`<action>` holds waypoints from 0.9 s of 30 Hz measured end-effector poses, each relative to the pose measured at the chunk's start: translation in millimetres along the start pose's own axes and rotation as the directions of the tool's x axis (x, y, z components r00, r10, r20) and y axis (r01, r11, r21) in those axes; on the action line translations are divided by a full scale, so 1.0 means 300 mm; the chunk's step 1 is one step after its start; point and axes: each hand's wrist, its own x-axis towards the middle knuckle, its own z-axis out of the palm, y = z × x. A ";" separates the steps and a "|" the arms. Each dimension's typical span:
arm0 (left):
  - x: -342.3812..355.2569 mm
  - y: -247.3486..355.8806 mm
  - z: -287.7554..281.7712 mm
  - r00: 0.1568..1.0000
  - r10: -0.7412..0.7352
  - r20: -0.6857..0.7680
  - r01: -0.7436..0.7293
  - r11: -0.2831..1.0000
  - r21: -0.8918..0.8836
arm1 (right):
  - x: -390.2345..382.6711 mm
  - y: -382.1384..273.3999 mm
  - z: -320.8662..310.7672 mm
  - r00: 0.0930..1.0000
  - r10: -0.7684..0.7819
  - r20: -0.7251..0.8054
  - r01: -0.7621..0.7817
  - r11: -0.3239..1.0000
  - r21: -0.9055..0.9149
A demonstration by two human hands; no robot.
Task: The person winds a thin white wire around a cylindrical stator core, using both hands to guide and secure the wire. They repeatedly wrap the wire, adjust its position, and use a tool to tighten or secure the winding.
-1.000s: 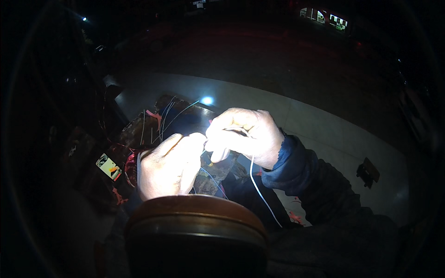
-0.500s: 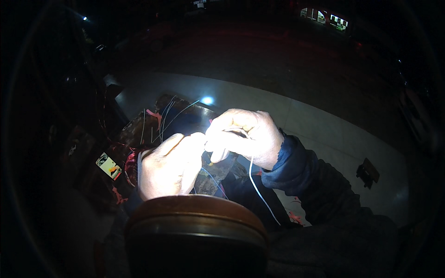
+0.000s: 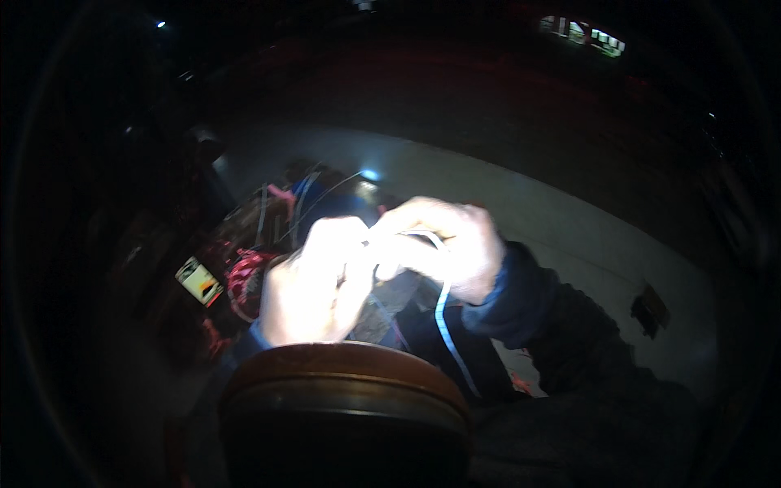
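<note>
Under a bright light, my left hand (image 3: 317, 276) and my right hand (image 3: 439, 248) meet at the fingertips, both with fingers closed. A white wire (image 3: 444, 325) runs out from the pinch of my right hand, over its fingers, and hangs down in front of my dark clothing. Glare and blur hide what lies between the fingertips, so what my left fingers hold does not show. Beyond the hands, several thin wires (image 3: 307, 195) stick up from a dark work surface. A red coil of wire (image 3: 248, 276) is beside my left wrist.
Left of the coil is a small light-coloured card or packet (image 3: 198, 281). A small bright light (image 3: 370, 175) shows past the hands. A dark block-like object (image 3: 649, 311) rests on the pale floor (image 3: 569, 236) at the right. A brown-rimmed round thing (image 3: 346, 358) covers the lower middle.
The white wire now arches over my right fingers, where before it showed only below the hand. My left hand has turned and shifted slightly right, uncovering the red coil. The view has tilted slightly.
</note>
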 end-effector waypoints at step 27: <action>-0.135 -0.205 -0.153 0.999 0.042 0.003 -0.041 0.953 0.301 | 0.072 0.103 0.040 0.972 0.144 -0.187 -0.126 0.987 0.103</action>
